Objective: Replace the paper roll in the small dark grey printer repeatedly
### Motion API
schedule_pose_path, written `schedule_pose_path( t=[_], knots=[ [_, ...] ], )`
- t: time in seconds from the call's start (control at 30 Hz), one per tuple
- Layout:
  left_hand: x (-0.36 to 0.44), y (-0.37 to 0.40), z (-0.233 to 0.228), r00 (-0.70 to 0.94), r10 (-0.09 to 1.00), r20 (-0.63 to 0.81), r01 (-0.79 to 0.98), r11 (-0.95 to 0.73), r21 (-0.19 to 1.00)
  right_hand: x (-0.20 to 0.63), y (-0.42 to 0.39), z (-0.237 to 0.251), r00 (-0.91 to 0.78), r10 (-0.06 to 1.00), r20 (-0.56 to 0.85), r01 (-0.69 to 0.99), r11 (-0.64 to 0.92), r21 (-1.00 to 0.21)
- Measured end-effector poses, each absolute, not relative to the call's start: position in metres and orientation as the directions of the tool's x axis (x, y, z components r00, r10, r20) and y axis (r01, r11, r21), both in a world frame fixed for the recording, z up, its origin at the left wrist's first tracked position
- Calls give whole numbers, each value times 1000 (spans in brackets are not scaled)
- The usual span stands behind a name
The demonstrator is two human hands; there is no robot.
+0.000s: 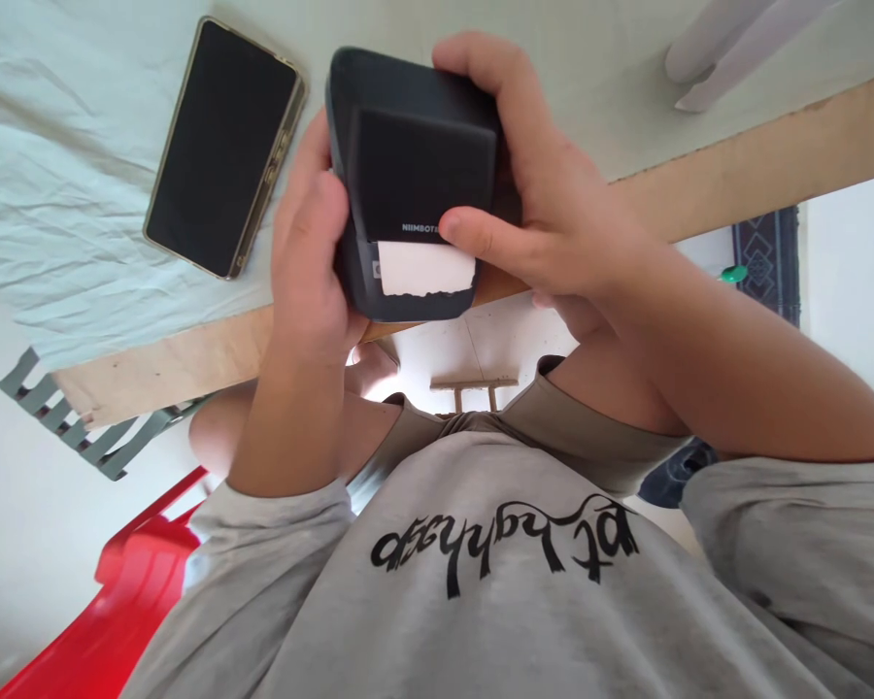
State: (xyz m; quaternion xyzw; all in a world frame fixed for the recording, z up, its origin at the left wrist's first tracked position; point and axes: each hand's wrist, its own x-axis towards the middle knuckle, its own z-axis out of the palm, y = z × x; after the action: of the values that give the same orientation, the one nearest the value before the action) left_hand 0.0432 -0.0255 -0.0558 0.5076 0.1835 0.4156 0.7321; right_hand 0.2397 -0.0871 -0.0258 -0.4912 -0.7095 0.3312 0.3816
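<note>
Holding: both hands are gripping a black label printer (408,180) above the near edge of the counter (735,170).
Shirt: a grey sweatshirt (481,602) with black script lettering is filling the nearest part of the view, sleeves pushed up on both forearms.
Chair: a red plastic chair (123,602) is showing low at one side, next to the sleeve.
Left hand: the left hand (310,262) is wrapping the printer's side, fingers closed around the body with the thumb lying along its front edge.
Right hand: the right hand (546,204) is clasping the opposite side, fingers curling over the far end while the thumb is pressing the front face just beside the paper.
Label: a strip of white label paper (426,269) is sticking out of the slot below the printed brand name, its free edge looking ragged.
Phone: a smartphone (222,146) with a dark screen is lying flat on the counter, near the left hand but apart from it.
Cloth: a pale, creased cloth (58,175) is covering the counter under the phone.
Far corner: a white object (728,49) is lying at the far edge, too cropped to name.
</note>
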Motion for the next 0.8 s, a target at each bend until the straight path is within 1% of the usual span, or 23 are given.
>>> schedule_pose_path(
  t=[0.07, 0.23, 0.3, 0.4, 0.57, 0.7, 0.8],
  knots=[
    [44, -27, -53, 583, 796, 161, -438, 142, 888, 240, -88, -28, -249, 948, 198, 463, 297, -835],
    [47, -29, -47, 586, 804, 95, -430, 210, 878, 243, -87, -34, -240, 953, 183, 530, 286, -798],
    [51, -33, -43, 542, 839, 58, -492, 260, 831, 245, -87, -34, -260, 948, 183, 539, 300, -787],
    [59, -40, -35, 452, 891, -36, -569, 319, 758, 248, -88, -30, -248, 946, 207, 541, 313, -781],
    [67, -43, -24, 374, 915, -149, -527, 342, 778, 247, -89, -22, -265, 957, 115, 576, 252, -777],
    [66, -38, -24, 384, 912, -144, -545, 350, 762, 246, -89, -21, -301, 946, 121, 577, 282, -767],
    [64, -35, -27, 386, 916, -111, -561, 328, 760, 246, -88, -21, -312, 941, 130, 569, 294, -768]
  ],
)
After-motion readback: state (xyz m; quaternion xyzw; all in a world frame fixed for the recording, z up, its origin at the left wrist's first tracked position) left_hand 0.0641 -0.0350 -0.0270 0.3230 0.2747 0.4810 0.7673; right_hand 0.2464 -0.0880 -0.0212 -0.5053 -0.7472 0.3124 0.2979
